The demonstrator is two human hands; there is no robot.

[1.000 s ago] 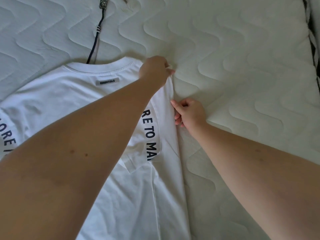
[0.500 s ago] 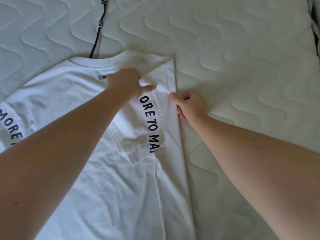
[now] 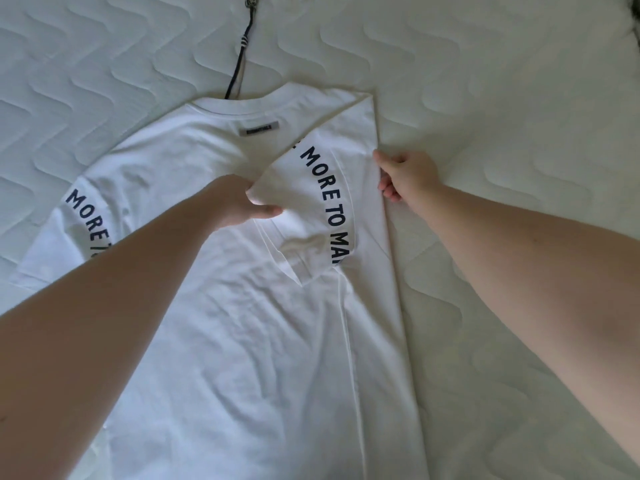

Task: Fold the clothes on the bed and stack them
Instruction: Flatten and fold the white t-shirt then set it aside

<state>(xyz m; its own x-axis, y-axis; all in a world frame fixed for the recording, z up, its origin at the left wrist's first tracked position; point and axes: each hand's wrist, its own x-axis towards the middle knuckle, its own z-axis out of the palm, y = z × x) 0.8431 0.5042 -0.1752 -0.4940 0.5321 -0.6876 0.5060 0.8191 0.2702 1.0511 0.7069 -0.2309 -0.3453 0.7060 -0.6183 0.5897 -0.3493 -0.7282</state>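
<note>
currently, head view: white t-shirt [image 3: 242,341] lies flat mid-bed on the quilted mattress [image 3: 485,81], collar toward the far edge. its right sleeve [image 3: 311,209] is folded in over the body. left hand [image 3: 235,202] pinches that sleeve's edge. right hand [image 3: 405,174] rests at the shirt's folded right edge, fingers loosely curled, grip unclear. dark cord [image 3: 240,60] lies just beyond the collar.
</note>
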